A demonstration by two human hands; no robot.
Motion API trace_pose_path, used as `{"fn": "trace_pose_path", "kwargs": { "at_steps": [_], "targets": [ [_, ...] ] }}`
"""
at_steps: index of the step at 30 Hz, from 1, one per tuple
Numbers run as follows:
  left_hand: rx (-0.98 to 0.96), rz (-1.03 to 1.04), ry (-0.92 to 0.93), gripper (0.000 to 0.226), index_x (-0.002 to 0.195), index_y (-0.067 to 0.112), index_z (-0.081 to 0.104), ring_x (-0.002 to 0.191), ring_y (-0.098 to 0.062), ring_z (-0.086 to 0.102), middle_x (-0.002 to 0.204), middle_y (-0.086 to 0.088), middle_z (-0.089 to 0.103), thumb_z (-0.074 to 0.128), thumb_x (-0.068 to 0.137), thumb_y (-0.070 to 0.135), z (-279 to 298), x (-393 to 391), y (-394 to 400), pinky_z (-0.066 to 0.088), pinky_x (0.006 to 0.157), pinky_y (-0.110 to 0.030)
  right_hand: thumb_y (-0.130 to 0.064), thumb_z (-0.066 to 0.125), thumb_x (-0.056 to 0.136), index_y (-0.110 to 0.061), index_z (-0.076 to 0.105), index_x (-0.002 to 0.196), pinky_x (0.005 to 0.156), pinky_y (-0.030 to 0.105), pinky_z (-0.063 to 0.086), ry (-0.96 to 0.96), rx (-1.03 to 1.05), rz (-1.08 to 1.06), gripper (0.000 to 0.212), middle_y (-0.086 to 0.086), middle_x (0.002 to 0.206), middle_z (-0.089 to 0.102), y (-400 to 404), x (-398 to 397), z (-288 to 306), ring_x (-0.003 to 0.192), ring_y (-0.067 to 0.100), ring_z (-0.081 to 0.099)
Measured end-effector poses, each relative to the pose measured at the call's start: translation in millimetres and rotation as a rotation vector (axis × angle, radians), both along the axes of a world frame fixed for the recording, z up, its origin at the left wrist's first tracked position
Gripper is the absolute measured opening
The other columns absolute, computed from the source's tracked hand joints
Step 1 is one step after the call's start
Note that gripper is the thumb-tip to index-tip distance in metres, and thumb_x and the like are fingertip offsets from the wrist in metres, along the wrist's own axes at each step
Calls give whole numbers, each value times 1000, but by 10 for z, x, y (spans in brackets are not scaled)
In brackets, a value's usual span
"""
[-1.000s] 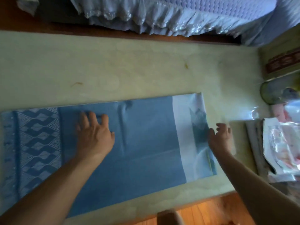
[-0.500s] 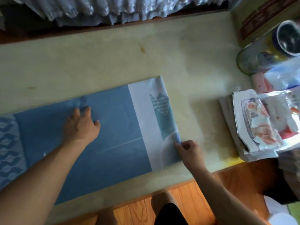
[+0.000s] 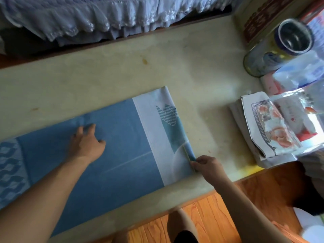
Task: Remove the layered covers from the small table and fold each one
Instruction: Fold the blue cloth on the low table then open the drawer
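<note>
Head view: cover (image 3: 98, 155) lay flat across the frame's lower left on the table (image 3: 175, 71), mid-fold.
Right hand (image 3: 207, 165) pinched its right edge; left hand (image 3: 85, 144) pressed flat, fingers spread. Best to lift that edge evenly leftward, keeping the anchor firm. Blue cloth, white patterned end.

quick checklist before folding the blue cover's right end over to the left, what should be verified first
1. Right hand has a hold on the blue cover: ok, its fingers pinch the right edge near the front corner.
2. Left hand steadies the cover: ok, it rests flat on the middle.
3. Cover lies smooth: mostly ok, small wrinkle above the left hand.
4. Far right corner held: not ok, only one point is pinched.
5. Space for the fold: ok, the newspaper stack and the can sit apart to the right.
6. Cover's left end: cannot tell, it runs out of frame.
</note>
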State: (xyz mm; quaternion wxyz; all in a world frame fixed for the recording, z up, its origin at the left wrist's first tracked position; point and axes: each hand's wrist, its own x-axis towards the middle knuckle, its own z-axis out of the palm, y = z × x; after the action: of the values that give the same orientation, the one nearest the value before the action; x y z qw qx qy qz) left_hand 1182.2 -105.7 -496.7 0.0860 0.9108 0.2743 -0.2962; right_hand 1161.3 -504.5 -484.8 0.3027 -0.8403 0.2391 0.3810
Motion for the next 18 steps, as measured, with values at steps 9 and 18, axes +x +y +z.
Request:
{"fn": "trace_pose_path", "kwargs": {
  "at_steps": [9, 18],
  "targets": [
    [10, -43, 40, 83, 162, 31, 4, 143, -42, 27, 162, -17, 17, 52, 97, 50, 1, 7, -17, 29, 116, -51, -36, 67, 94, -5, 74, 80, 60, 30, 39, 33, 3, -213, 35, 9, 70, 61, 55, -56, -70, 64, 21, 52],
    [-38, -28, 111, 80, 163, 28, 0, 143, -42, 31, 161, -16, 15, 43, 101, 56, -23, 188, 77, 28, 119, -48, -32, 68, 93, -3, 71, 72, 53, 29, 35, -46, -115, -161, 36, 13, 64, 58, 90, -146, -142, 59, 22, 50]
  ]
}}
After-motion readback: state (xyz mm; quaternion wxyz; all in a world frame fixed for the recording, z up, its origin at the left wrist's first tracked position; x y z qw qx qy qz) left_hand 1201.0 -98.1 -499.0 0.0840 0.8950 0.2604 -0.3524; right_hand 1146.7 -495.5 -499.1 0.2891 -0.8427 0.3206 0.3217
